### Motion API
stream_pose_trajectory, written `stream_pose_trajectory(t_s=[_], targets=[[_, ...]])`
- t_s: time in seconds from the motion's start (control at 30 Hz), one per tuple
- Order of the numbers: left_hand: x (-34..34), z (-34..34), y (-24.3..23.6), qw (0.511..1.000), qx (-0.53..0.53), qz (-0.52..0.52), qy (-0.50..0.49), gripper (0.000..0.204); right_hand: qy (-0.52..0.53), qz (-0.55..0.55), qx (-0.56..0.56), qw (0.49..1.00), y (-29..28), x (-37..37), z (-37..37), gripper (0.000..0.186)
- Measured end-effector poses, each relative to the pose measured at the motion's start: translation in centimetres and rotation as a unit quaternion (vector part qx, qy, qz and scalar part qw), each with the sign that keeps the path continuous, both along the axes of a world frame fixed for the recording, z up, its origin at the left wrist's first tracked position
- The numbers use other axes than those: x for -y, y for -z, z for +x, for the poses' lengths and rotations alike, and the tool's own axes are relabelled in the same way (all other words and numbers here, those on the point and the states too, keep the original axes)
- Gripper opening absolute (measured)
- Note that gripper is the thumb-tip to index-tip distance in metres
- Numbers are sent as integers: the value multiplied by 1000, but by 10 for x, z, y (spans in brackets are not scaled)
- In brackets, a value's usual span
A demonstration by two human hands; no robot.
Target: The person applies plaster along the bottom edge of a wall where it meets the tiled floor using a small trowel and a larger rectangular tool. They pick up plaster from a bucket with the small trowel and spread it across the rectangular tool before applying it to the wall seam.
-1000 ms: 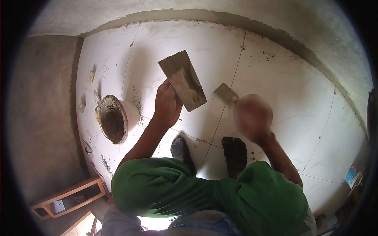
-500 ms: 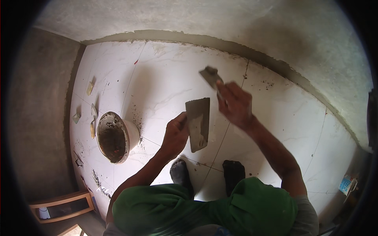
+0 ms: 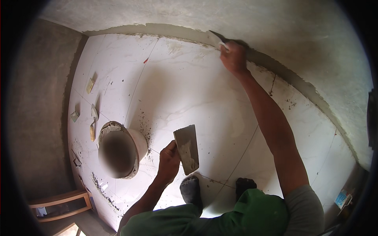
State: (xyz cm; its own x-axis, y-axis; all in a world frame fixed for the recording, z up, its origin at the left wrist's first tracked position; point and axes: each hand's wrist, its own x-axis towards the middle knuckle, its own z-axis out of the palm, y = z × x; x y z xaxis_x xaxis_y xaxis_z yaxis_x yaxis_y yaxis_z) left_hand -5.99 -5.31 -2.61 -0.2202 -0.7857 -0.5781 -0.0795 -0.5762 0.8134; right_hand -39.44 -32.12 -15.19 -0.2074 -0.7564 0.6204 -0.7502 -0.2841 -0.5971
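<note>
My left hand (image 3: 169, 164) is closed round a flat rectangular plastering trowel (image 3: 186, 147), held above the floor with grey mortar smeared on its upper face. Up at the far wall, my right hand (image 3: 234, 58) grips a small putty knife (image 3: 217, 38). Its thin blade lies at the band of mortar (image 3: 173, 31) along the foot of the wall; whether it touches cannot be told. Left of my left hand stands a mortar-caked bucket (image 3: 141, 146), its inside blurred.
A pointing trowel (image 3: 93, 129) with a wooden handle lies left of the bucket, near two small blocks (image 3: 90, 85). Mortar crumbs (image 3: 145, 128) dot the white tiled floor (image 3: 189, 84). A wood-framed piece (image 3: 63, 206) stands lower left; a blue-and-white package (image 3: 341, 199) lies far right.
My right hand has reached up and away to the wall with the putty knife, which no longer carries its visible lump. My left hand and trowel sit lower and slightly left in view.
</note>
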Motion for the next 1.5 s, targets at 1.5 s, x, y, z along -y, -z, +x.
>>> stream_pose_trajectory(t_s=[1.5], targets=[[-18, 4, 5, 999, 12, -1, -51, 34, -29, 15, 29, 999, 13, 39, 69, 12]])
